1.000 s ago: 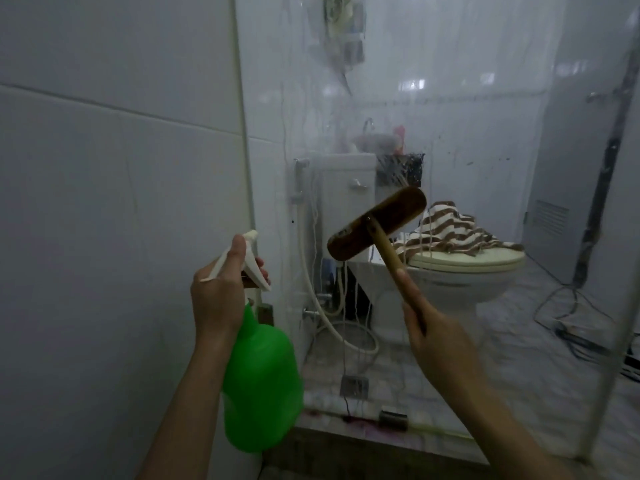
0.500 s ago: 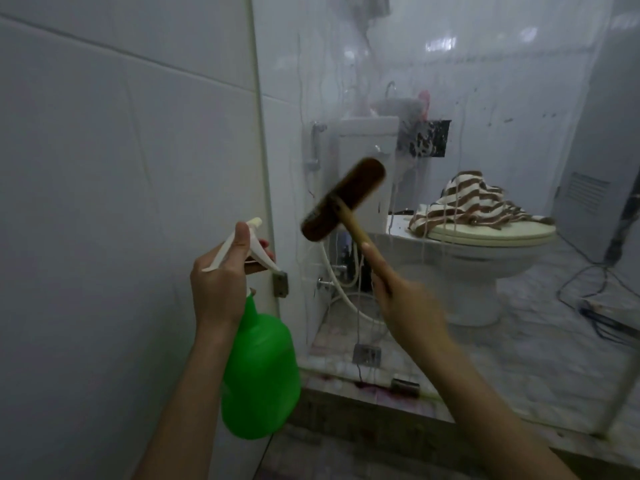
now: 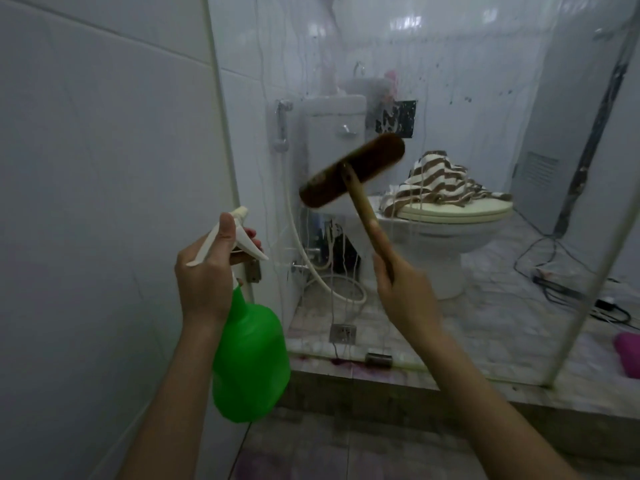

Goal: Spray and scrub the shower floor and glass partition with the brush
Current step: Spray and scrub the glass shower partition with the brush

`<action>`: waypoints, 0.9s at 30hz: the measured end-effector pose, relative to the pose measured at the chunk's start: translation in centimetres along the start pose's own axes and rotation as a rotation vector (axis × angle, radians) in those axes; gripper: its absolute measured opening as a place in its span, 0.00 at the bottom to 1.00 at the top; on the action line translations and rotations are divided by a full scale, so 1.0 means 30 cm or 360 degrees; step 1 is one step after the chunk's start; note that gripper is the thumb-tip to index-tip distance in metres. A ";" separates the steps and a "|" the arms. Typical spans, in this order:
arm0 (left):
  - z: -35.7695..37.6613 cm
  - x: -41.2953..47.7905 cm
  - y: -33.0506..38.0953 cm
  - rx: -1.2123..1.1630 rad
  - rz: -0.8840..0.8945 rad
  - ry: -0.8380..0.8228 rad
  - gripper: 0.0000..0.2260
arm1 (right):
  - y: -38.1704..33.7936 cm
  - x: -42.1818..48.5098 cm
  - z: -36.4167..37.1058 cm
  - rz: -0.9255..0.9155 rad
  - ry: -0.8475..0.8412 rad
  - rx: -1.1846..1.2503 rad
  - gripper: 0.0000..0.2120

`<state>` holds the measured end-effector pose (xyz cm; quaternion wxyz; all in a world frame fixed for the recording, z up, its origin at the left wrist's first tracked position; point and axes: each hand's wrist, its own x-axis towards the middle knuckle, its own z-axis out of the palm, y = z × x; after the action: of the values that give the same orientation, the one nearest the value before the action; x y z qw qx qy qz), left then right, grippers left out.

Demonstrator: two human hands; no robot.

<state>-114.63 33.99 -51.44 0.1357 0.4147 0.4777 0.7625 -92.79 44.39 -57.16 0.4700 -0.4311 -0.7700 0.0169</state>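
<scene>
My left hand (image 3: pixel 204 271) grips the white trigger head of a green spray bottle (image 3: pixel 251 358), which hangs below it near the tiled wall. My right hand (image 3: pixel 403 292) grips the wooden handle of a brown brush (image 3: pixel 351 174), whose head is tilted and lies against the glass partition (image 3: pixel 485 98). The glass is streaked with drips and spots. The shower floor (image 3: pixel 346 452) shows at the bottom, with purple stains.
A white tiled wall (image 3: pixel 104 168) fills the left. Behind the glass stand a toilet (image 3: pixel 446 233) with a striped towel (image 3: pixel 440 181) on its lid, a bidet hose (image 3: pixel 301 244) and cables (image 3: pixel 571 292) on the floor. A raised stone kerb (image 3: pixel 415 379) carries the glass. Something pink (image 3: pixel 628 351) lies at the right.
The brush head has slid up and to the right along the glass with my right hand. My left hand and the bottle stay in about the same place. The view has shifted slightly.
</scene>
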 end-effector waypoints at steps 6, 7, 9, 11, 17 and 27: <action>0.054 -0.003 0.017 -0.0060 -0.0041 -0.0041 0.14 | 0.080 -0.148 -0.021 0.0162 0.0082 0.0096 0.25; 0.065 -0.008 0.023 -0.0052 -0.0037 -0.0058 0.14 | 0.108 -0.237 -0.037 0.0243 0.0044 0.0083 0.26; 0.091 -0.011 0.038 -0.0046 -0.0030 -0.0108 0.15 | 0.122 -0.289 -0.069 0.0293 0.0023 0.0103 0.28; 0.130 -0.008 0.064 -0.0073 -0.0039 -0.0137 0.16 | 0.081 -0.151 -0.105 0.0248 0.0129 0.0137 0.26; 0.291 0.049 0.142 -0.0116 -0.0061 -0.0219 0.20 | 0.034 0.164 -0.247 0.0090 0.0414 0.0204 0.24; 0.420 -0.047 0.088 -0.0365 -0.0062 -0.0273 0.15 | 0.112 0.176 -0.360 0.0109 0.0487 0.0227 0.24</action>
<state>-103.67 39.57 -47.41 0.2373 0.4508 0.3819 0.7711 -83.61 45.98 -48.84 0.6102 -0.4202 -0.6713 0.0216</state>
